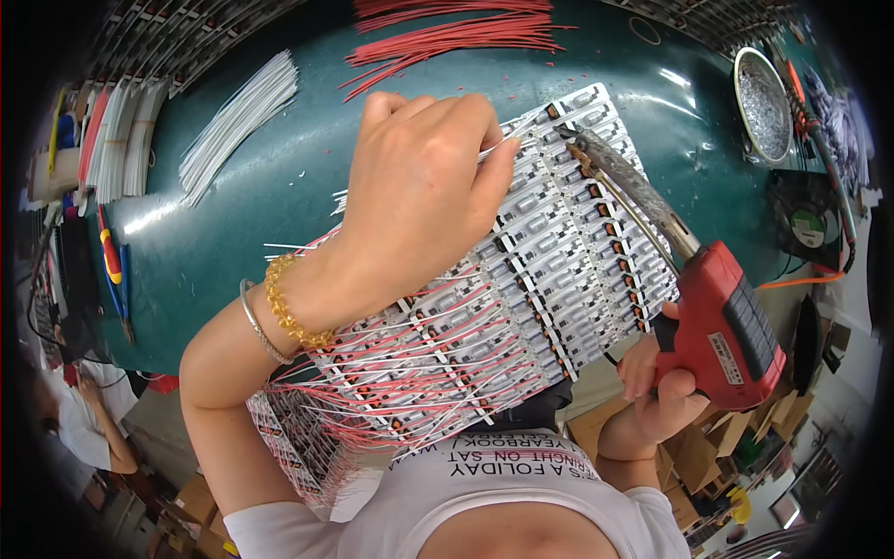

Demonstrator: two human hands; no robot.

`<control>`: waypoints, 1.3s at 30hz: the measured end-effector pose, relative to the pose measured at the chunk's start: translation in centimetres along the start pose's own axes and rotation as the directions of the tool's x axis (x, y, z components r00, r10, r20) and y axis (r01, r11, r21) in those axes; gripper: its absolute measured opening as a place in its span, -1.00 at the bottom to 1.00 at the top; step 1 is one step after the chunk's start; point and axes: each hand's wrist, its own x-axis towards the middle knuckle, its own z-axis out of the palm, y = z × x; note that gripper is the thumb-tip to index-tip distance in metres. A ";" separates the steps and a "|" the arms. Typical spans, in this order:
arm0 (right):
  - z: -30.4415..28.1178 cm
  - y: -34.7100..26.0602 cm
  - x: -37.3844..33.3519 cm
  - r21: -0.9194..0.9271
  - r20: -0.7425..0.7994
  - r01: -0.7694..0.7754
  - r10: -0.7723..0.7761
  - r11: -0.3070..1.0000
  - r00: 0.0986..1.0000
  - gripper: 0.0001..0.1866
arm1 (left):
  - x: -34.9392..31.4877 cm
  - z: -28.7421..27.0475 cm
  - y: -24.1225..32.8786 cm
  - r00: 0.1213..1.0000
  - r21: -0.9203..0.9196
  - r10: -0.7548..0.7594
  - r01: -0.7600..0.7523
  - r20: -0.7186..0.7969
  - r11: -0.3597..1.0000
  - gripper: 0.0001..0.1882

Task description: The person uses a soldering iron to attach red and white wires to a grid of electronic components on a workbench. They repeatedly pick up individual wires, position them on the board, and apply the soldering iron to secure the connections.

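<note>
My left hand (419, 177) is closed in a pinch over the top of a large panel of small circuit boards (568, 252). Between its thumb and forefinger is a thin white wire (488, 152), partly hidden by the fingers. On the right, my right hand (652, 396) grips the handle of a red and black soldering gun (731, 326). The gun's tip reaches the panel's upper edge, just right of my left fingertips. Many red and white wires (419, 373) stick out from the panel's lower left rows. The panel slants across the table's near edge, close to my body.
Red wires (456, 37) and white wires (240, 126) lie at the back of the green table. A round metal bowl (764, 104) and a small black fan (808, 224) are at right. Pliers with blue handles (121, 289) lie at left. Cardboard boxes (717, 433) stand below right.
</note>
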 end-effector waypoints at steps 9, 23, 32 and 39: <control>0.4 -0.6 -0.1 0.081 0.005 -0.043 0.042 0.996 0.999 -0.15 | 0.0 0.0 0.1 1.000 0.006 0.003 -0.003 0.000 1.000 -0.84; -0.4 -0.2 -0.5 0.082 0.076 -0.072 0.066 0.994 0.995 -0.25 | -0.5 0.2 0.3 0.994 0.062 0.108 -0.105 -0.036 0.993 -0.86; -0.3 -0.1 -0.7 0.070 0.059 -0.064 0.060 0.995 0.996 -0.26 | -0.5 0.6 0.4 0.986 0.090 0.157 -0.151 -0.057 0.984 -0.84; -0.3 0.0 -0.9 0.078 0.040 -0.061 0.058 0.995 0.998 -0.19 | -0.4 0.4 0.4 0.988 0.077 0.151 -0.147 -0.040 0.986 -0.85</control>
